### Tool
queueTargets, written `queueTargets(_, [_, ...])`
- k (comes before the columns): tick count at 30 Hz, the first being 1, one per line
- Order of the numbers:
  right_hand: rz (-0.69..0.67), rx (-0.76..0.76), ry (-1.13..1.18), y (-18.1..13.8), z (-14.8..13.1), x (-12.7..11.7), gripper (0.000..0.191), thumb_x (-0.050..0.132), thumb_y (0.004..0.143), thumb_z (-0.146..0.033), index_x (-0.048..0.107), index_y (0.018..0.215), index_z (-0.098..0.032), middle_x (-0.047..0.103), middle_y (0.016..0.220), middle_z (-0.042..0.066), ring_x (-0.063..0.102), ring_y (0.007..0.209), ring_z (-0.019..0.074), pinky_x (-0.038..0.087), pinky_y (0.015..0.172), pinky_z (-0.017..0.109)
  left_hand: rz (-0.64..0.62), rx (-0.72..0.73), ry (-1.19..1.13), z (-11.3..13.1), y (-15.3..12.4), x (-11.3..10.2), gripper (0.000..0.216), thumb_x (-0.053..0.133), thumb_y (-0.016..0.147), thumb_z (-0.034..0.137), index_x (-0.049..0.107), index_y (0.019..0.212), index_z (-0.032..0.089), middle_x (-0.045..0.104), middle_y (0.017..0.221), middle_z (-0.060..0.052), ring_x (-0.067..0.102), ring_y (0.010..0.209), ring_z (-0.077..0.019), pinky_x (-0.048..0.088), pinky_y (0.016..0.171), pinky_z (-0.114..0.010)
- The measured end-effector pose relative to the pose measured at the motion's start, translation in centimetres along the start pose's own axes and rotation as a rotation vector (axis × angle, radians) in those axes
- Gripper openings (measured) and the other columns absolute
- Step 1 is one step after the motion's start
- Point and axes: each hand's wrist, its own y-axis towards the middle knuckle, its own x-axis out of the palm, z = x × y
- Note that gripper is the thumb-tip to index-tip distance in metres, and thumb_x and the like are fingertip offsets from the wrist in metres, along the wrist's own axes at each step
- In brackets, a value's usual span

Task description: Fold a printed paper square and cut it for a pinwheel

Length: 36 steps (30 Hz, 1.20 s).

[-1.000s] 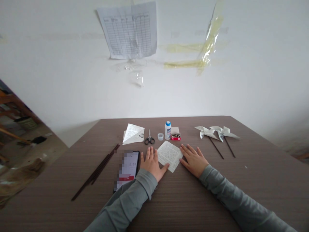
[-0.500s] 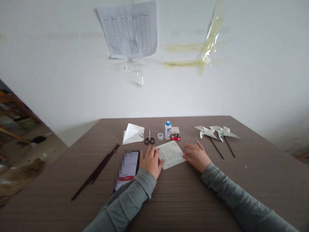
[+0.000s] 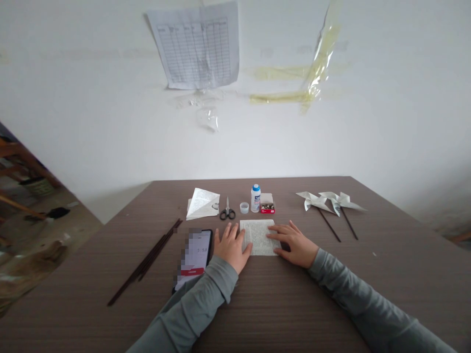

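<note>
A square sheet of printed paper (image 3: 258,239) lies flat on the table in front of me, its sides nearly straight to the table edge. My left hand (image 3: 231,246) rests at its left side, fingers spread, with the thumb on the paper. From the other side, my right hand (image 3: 295,243) lays its stretched fingertips on the paper's right edge. Behind the sheet stand a white glue bottle (image 3: 255,199) with a blue cap, a small red box (image 3: 267,208) of metal pins, a small clear cup (image 3: 244,208) and black-handled scissors (image 3: 227,211).
More folded printed paper (image 3: 202,203) lies at the back left. Dark thin sticks (image 3: 149,260) and a phone (image 3: 195,255) lie left of my left hand. Two paper pinwheels (image 3: 312,201) on sticks lie at the back right. A white wall (image 3: 235,152) borders the table's (image 3: 279,304) far edge.
The paper has turned from a slant to nearly square with the table. My right hand has shifted left and now lies further over its right edge. The left hand has hardly moved.
</note>
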Motion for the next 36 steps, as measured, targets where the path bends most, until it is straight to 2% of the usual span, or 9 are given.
queueTargets(5, [0.082,-0.025,-0.033,-0.3,-0.1,-0.1,0.049,0.081,0.109,-0.024,0.1,0.153,-0.037,0.091,0.165,0.013,0.083,0.159,0.0432,0.032,0.16,0.081,-0.037,0.008,0.009,0.1,0.1,-0.1,0.055,0.073,0.124,0.025,0.085,0.177,0.029,0.069,0.198,-0.016,0.057,0.191,-0.0448,0.044,0.158,-0.08])
queueTargets(9, [0.059,-0.03,-0.002,-0.1,0.4,0.0,0.048,0.081,0.107,-0.022,0.101,0.147,-0.038,0.094,0.149,0.012,0.086,0.147,0.0405,0.034,0.158,0.087,-0.006,0.018,-0.011,-0.4,0.5,0.2,0.055,0.067,0.124,0.015,0.09,0.169,0.035,0.075,0.193,-0.009,0.062,0.187,-0.0404,0.045,0.159,-0.077])
queueTargets(12, [0.054,-0.066,0.081,-0.1,0.9,-0.2,0.05,0.084,0.101,-0.02,0.101,0.146,-0.035,0.093,0.152,0.013,0.085,0.149,0.0414,0.037,0.156,0.087,-0.008,0.084,-0.067,-0.8,0.7,0.6,0.051,0.068,0.122,0.012,0.095,0.158,0.036,0.083,0.184,-0.007,0.065,0.184,-0.0397,0.045,0.158,-0.08])
queueTargets(16, [0.046,-0.128,0.17,-0.3,1.2,-0.5,0.051,0.089,0.097,-0.021,0.1,0.145,-0.034,0.09,0.166,0.014,0.084,0.151,0.0428,0.042,0.154,0.085,-0.044,0.171,-0.162,-1.0,0.6,0.7,0.039,0.084,0.118,0.028,0.096,0.155,0.031,0.087,0.178,-0.015,0.064,0.184,-0.0475,0.041,0.156,-0.089])
queueTargets(19, [0.068,-0.114,0.16,-0.3,1.6,-0.1,0.056,0.092,0.093,-0.02,0.099,0.147,-0.034,0.089,0.169,0.015,0.083,0.153,0.0449,0.041,0.154,0.086,-0.075,0.174,-0.184,-1.0,0.4,0.7,0.055,0.098,0.108,0.041,0.094,0.163,0.03,0.08,0.186,-0.019,0.059,0.187,-0.0535,0.035,0.158,-0.09])
queueTargets(23, [0.087,-0.089,0.1,-0.1,2.1,0.9,0.062,0.095,0.089,-0.017,0.098,0.148,-0.034,0.09,0.165,0.016,0.079,0.156,0.0482,0.042,0.152,0.09,-0.104,0.179,-0.18,-1.5,0.6,1.6,0.073,0.107,0.099,0.049,0.092,0.168,0.03,0.073,0.193,-0.02,0.052,0.19,-0.0591,0.031,0.159,-0.092])
queueTargets(28, [0.071,-0.09,0.096,0.1,2.4,1.2,0.061,0.095,0.093,-0.019,0.096,0.152,-0.036,0.089,0.166,0.015,0.078,0.16,0.0469,0.038,0.154,0.09,-0.1,0.174,-0.172,-2.2,1.0,2.8,0.086,0.113,0.092,0.057,0.09,0.171,0.031,0.07,0.197,-0.019,0.048,0.193,-0.0592,0.027,0.161,-0.089])
queueTargets(31, [0.073,-0.081,0.093,0.1,2.5,1.5,0.062,0.094,0.095,-0.02,0.095,0.154,-0.037,0.089,0.166,0.015,0.078,0.161,0.0457,0.038,0.155,0.089,-0.121,0.157,-0.175,-2.0,0.9,2.3,0.087,0.113,0.092,0.057,0.09,0.172,0.03,0.069,0.198,-0.019,0.05,0.192,-0.0596,0.029,0.161,-0.088])
queueTargets(36, [0.097,-0.082,0.088,0.2,3.0,2.4,0.062,0.095,0.095,-0.021,0.094,0.155,-0.038,0.089,0.165,0.014,0.079,0.16,0.0458,0.039,0.155,0.089,-0.164,0.133,-0.188,-0.8,0.4,-0.1,0.076,0.111,0.097,0.053,0.093,0.167,0.028,0.073,0.194,-0.019,0.052,0.191,-0.0587,0.03,0.161,-0.086])
